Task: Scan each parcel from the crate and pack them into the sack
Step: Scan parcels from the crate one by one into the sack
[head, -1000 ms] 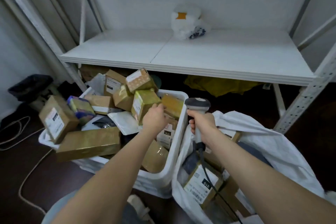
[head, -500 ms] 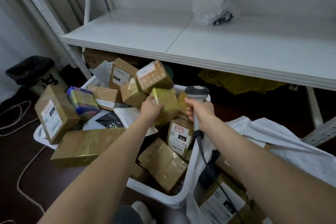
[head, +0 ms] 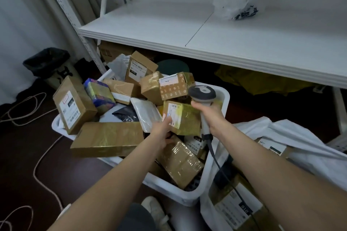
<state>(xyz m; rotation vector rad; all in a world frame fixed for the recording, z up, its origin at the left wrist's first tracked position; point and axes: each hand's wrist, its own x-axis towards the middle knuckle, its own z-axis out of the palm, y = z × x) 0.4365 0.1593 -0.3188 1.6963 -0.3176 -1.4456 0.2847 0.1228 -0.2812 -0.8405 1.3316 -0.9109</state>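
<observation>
Our left hand (head: 162, 131) now holds up the gold box (head: 185, 118) and our right hand (head: 208, 112), at 3 o'clock, grips the scanner (head: 202, 93), ready to scan.

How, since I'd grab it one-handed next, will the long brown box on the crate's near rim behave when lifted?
Probably stiff: the long brown box keeps straight edges and flat faces. Its glossy tape wrap shines, so it may be slippery. It lies across the crate rim, partly overhanging, so a push outward could tip it onto the floor.
</observation>
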